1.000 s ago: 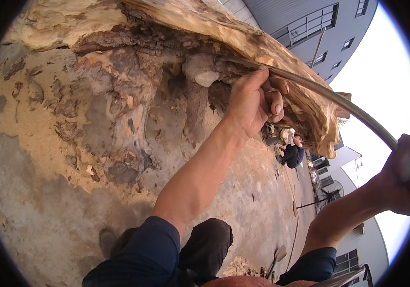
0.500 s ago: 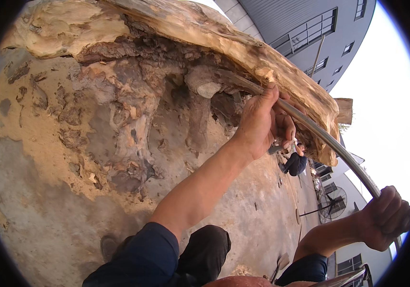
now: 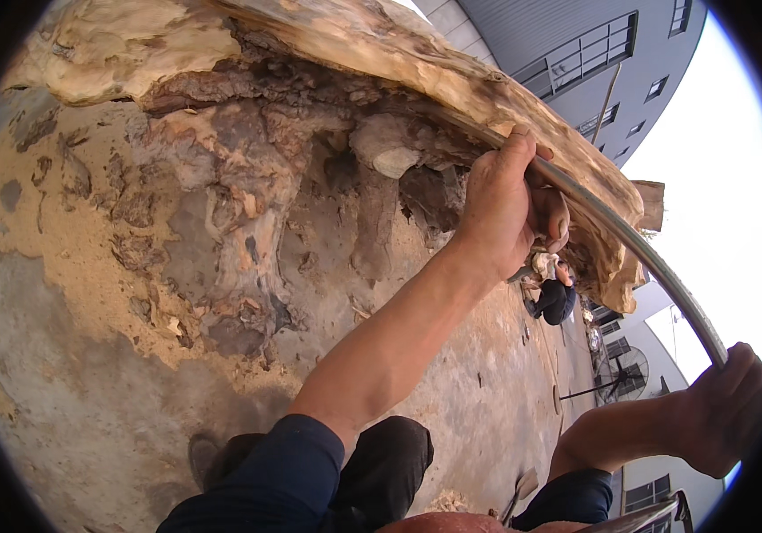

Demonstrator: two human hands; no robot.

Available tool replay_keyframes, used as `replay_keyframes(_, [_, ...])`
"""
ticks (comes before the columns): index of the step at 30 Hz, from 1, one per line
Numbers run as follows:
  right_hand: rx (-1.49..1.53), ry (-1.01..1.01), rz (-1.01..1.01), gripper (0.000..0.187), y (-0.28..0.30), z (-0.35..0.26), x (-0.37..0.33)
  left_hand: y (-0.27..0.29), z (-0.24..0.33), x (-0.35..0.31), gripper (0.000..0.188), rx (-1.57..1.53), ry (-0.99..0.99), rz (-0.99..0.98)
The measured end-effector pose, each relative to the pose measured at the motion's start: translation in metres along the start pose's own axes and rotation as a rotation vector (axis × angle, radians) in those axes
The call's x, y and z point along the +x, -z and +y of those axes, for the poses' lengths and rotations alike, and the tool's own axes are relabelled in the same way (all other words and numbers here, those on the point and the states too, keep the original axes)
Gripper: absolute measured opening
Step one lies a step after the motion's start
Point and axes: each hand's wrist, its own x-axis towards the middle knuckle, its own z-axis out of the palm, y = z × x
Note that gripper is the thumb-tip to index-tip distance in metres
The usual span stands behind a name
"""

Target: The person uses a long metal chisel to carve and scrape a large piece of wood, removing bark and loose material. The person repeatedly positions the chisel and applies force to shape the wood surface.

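Note:
A long grey metal bar (image 3: 643, 247), which looks curved here, slants from the log's underside down to the right. My left hand (image 3: 518, 195) grips it near its upper end, thumb laid along the bar, close below the pale edge of a large gnarled log (image 3: 381, 53). At the far right my right hand (image 3: 726, 413) is wrapped round the bar's lower part in a fist. The bar's upper tip is hidden behind my left hand and against the log's rough dark underside, so I cannot tell what it touches.
Bark chips and sawdust (image 3: 79, 258) cover the concrete ground (image 3: 70, 391) at left. A person (image 3: 554, 293) crouches beyond the log's right end. Behind stand a large fan (image 3: 625, 377) and a grey building (image 3: 567, 53). A shovel-like tool (image 3: 523, 487) lies near my right arm.
My left hand has shifted slightly right and up along with the bar. My right hand has moved a little to the right, still gripping. The log appears shifted slightly right in view.

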Motion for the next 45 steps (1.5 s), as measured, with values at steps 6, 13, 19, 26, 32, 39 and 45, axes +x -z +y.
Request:
replay_keyframes(6, [0.843,-0.474,-0.054,0.027,-0.001,-0.016,-0.019,0.004,-0.009,0.007,0.028,0.01,-0.013,0.019])
replay_keyframes(13, [-0.412,0.444,-0.328,0.025,0.046,0.013,-0.046,-0.003,-0.001,-0.006,0.027,0.067,0.017,0.107])
replay_keyframes(19, [1.715,-0.54,-0.105,0.03,0.02,0.024,-0.059,0.0,-0.003,-0.013,0.029,0.143,0.039,0.082])
replay_keyframes(26, [1.855,-1.138,-0.272,0.03,-0.097,-0.037,-0.091,0.038,0.002,0.012,0.037,0.211,-0.043,0.276])
replay_keyframes(32, [1.99,-0.828,-0.218,0.022,-0.039,-0.047,-0.1,0.071,0.045,-0.03,0.038,0.326,-0.119,0.23])
replay_keyframes(39, [1.933,-0.81,-0.302,0.019,-0.007,-0.025,-0.121,0.091,0.064,-0.027,0.025,0.149,-0.137,0.216])
replay_keyframes(45, [1.562,-0.634,-0.359,0.017,0.032,-0.006,-0.145,0.05,0.071,-0.026,0.026,0.164,-0.203,0.024])
